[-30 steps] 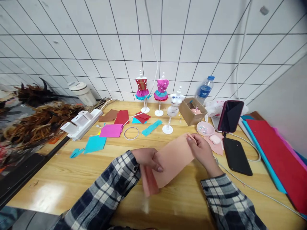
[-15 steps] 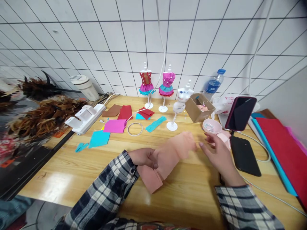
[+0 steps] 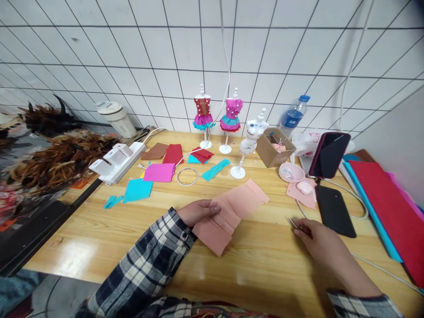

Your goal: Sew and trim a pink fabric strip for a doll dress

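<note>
My left hand [image 3: 199, 213] is closed on a folded strip of peach-pink crepe paper [image 3: 228, 213], thumb on top. The strip slants up to the right above the table, with creases across it and its far end folded over. My right hand [image 3: 319, 238] is closed round what looks like a pair of scissors [image 3: 293, 223]. Only the slim metal tips stick out to the left; the handles are hidden in the fingers. A gap of bare wood separates the tips from the paper.
Two dressed mini mannequins [image 3: 202, 112] and a bare white one [image 3: 251, 137] stand behind. Right are a cardboard box [image 3: 274, 150], a pink bowl [image 3: 291, 172] and phones [image 3: 334, 212]. Coloured paper pieces [image 3: 159, 172], a ring [image 3: 187, 176] and a power strip [image 3: 121, 165] lie left.
My right hand has moved down and right, away from the paper's far end, and now has the metal tool in it. The paper strip has come down flatter in my left hand.
</note>
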Demonstrator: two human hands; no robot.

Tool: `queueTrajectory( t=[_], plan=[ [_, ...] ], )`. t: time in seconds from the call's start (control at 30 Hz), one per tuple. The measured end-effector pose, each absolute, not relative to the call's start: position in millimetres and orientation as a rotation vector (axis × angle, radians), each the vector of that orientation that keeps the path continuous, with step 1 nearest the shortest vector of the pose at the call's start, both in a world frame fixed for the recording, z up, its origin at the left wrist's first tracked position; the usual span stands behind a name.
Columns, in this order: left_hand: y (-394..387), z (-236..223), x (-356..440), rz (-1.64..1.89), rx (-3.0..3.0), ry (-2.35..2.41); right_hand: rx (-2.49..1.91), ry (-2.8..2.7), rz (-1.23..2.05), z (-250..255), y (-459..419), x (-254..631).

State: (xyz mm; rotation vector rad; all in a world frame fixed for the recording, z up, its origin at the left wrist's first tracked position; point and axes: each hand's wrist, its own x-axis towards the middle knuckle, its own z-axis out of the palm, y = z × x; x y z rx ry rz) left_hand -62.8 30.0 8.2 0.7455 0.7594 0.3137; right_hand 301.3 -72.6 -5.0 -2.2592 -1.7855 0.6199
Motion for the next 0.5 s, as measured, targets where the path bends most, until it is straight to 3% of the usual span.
queueTrajectory(
  t=[0.1, 0.23, 0.3, 0.5],
  plan=[
    [29, 11, -62, 0.321, 0.815, 0.668, -1.915, -1.664, 0.738, 14, -68, 263],
    [31, 12, -62, 0.332, 0.940, 0.543, -1.499, -1.213, 1.552, 31, -58, 194],
    [31, 10, -64, 0.339, 1.018, 0.567, -1.417, -1.094, 1.801, 31, -50, 171],
    [30, 3, -66, 0.319, 1.108, 0.685, -1.441, -0.942, 1.453, 14, -21, 151]
  ],
)
